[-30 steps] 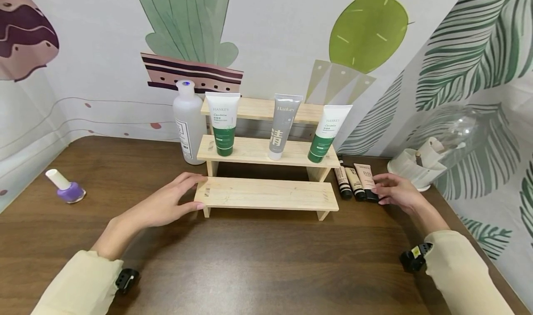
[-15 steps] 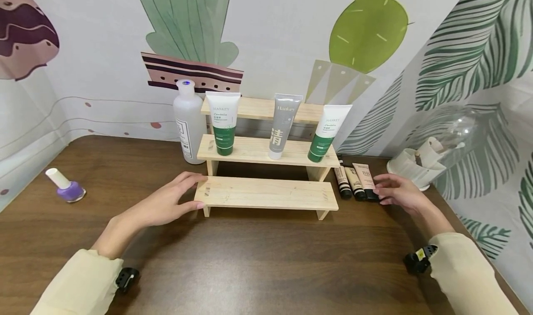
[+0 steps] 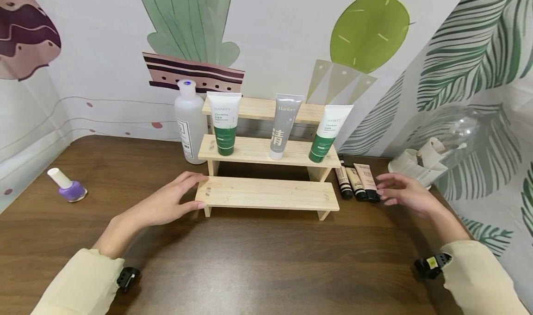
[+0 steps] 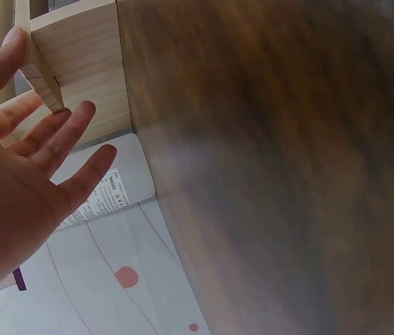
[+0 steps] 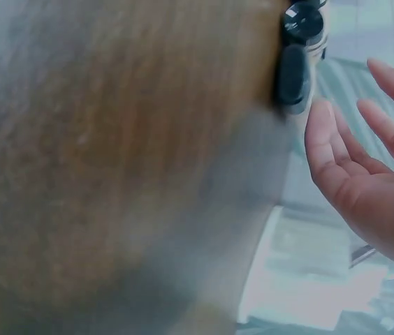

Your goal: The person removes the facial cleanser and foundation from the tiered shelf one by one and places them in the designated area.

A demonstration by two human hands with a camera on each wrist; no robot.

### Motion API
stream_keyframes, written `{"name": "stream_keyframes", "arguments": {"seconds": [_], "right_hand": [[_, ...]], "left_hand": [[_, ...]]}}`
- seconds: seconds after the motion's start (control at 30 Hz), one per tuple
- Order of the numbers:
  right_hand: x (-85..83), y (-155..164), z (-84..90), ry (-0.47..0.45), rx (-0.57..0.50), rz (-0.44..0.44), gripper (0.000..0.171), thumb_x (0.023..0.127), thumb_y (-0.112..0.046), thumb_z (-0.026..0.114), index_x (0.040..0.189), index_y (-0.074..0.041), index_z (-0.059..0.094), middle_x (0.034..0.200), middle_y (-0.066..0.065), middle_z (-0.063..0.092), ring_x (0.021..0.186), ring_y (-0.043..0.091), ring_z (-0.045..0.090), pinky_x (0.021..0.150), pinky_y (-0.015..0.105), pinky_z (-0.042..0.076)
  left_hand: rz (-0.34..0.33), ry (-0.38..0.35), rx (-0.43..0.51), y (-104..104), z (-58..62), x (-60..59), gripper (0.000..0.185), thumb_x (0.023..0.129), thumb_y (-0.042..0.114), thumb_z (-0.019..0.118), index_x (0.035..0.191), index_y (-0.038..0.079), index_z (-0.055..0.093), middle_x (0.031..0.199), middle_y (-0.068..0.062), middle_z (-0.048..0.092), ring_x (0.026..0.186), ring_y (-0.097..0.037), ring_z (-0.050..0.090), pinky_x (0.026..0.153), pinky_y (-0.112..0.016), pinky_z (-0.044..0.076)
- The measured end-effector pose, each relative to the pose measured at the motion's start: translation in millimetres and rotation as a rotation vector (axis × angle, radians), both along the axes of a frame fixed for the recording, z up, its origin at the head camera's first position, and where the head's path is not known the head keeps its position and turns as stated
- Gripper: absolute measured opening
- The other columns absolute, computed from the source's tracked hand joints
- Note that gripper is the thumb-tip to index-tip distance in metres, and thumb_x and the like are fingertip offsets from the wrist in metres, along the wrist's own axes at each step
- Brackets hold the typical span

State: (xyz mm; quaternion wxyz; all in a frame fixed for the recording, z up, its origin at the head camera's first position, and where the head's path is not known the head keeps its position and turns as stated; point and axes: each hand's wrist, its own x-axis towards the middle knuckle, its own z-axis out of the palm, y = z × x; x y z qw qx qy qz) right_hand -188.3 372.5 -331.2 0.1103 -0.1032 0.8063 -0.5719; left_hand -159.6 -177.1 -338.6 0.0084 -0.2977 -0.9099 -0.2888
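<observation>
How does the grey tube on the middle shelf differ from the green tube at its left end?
The grey tube is all grey and narrower, with a large white character; the left green tube is white above, green below, and wider. The grey one stands at the shelf's middle, the green one at its left end. Both stand upright, cap down.
</observation>
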Motion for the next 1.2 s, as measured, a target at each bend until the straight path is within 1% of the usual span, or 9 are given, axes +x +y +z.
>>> {"name": "stream_keyframes", "arguments": {"seconds": [0.1, 0.3, 0.43, 0.53, 0.6, 0.8, 0.97, 1.13, 1.2], "right_hand": [[1.2, -7, 4.9, 0.030, 0.028, 0.017, 0.034, 0.086, 0.006, 0.057, 0.105, -0.022, 0.056, 0.096, 0.009, 0.057, 0.082, 0.015, 0.062, 0.066, 0.031, 0.053], [3.7, -23, 16.8, 0.074, 0.099, 0.064, 0.036, 0.086, 0.006, 0.055, 0.110, -0.020, 0.054, 0.101, 0.006, 0.058, 0.086, 0.016, 0.062, 0.067, 0.032, 0.053], [6.3, -36, 24.9, 0.110, 0.173, 0.073, 0.029, 0.087, -0.001, 0.059, 0.112, -0.016, 0.054, 0.101, 0.005, 0.059, 0.083, 0.015, 0.062, 0.066, 0.033, 0.053], [8.7, -47, 31.4, 0.138, 0.209, 0.087, 0.028, 0.086, -0.004, 0.061, 0.112, -0.012, 0.054, 0.100, 0.002, 0.060, 0.082, 0.015, 0.062, 0.065, 0.033, 0.052], [10.3, -53, 35.9, 0.147, 0.216, 0.101, 0.029, 0.086, -0.004, 0.062, 0.113, -0.010, 0.055, 0.100, 0.000, 0.060, 0.082, 0.014, 0.062, 0.065, 0.032, 0.052], [12.4, -69, 45.9, 0.166, 0.189, 0.164, 0.031, 0.084, 0.000, 0.062, 0.114, -0.004, 0.054, 0.101, 0.002, 0.060, 0.086, 0.013, 0.062, 0.069, 0.031, 0.053], [11.2, -81, 51.1, 0.189, 0.188, 0.213, 0.031, 0.083, 0.001, 0.063, 0.113, -0.001, 0.054, 0.100, 0.005, 0.061, 0.083, 0.017, 0.062, 0.068, 0.034, 0.053], [10.8, -92, 55.6, 0.185, 0.183, 0.260, 0.031, 0.083, -0.002, 0.064, 0.113, 0.000, 0.055, 0.101, 0.010, 0.062, 0.084, 0.022, 0.063, 0.069, 0.036, 0.053], [10.9, -97, 56.9, 0.180, 0.180, 0.276, 0.031, 0.083, -0.002, 0.065, 0.112, 0.000, 0.056, 0.102, 0.012, 0.062, 0.085, 0.022, 0.063, 0.069, 0.036, 0.053]], "left_hand": [[-0.001, -0.004, 0.014, 0, -0.4, 0.3, 0.055, 0.083, 0.019, 0.068, 0.128, -0.003, 0.044, 0.123, -0.015, 0.045, 0.110, -0.030, 0.050, 0.093, -0.047, 0.039], [-0.006, -0.001, 0.029, 0, 0.6, 1.2, 0.057, 0.084, 0.020, 0.067, 0.127, -0.007, 0.042, 0.120, -0.016, 0.046, 0.107, -0.030, 0.053, 0.090, -0.045, 0.041], [-0.001, -0.007, 0.025, 0, 1.0, 1.3, 0.057, 0.084, 0.021, 0.068, 0.127, -0.007, 0.042, 0.120, -0.016, 0.046, 0.107, -0.029, 0.053, 0.090, -0.045, 0.041], [0.004, -0.015, 0.020, 0, 1.0, 0.9, 0.058, 0.083, 0.021, 0.068, 0.127, -0.007, 0.042, 0.121, -0.016, 0.046, 0.107, -0.030, 0.053, 0.090, -0.045, 0.041], [0.005, -0.015, 0.019, 0, 1.2, 0.8, 0.058, 0.083, 0.021, 0.068, 0.127, -0.007, 0.042, 0.121, -0.017, 0.046, 0.106, -0.030, 0.053, 0.090, -0.045, 0.042], [0.004, -0.022, 0.012, -1, 3.2, 0.6, 0.058, 0.084, 0.021, 0.067, 0.127, -0.008, 0.041, 0.120, -0.017, 0.046, 0.103, -0.031, 0.054, 0.088, -0.045, 0.043], [0.009, -0.041, 0.001, 0, 4.4, -0.8, 0.060, 0.083, 0.019, 0.068, 0.128, -0.009, 0.040, 0.120, -0.019, 0.045, 0.101, -0.031, 0.054, 0.086, -0.045, 0.044], [0.012, -0.051, -0.004, 0, 4.5, -1.6, 0.060, 0.083, 0.018, 0.068, 0.128, -0.009, 0.040, 0.120, -0.019, 0.045, 0.101, -0.030, 0.054, 0.085, -0.045, 0.043], [0.013, -0.053, -0.002, 0, 4.3, -1.8, 0.060, 0.083, 0.018, 0.068, 0.128, -0.009, 0.040, 0.119, -0.019, 0.045, 0.100, -0.030, 0.054, 0.085, -0.045, 0.043]]}}
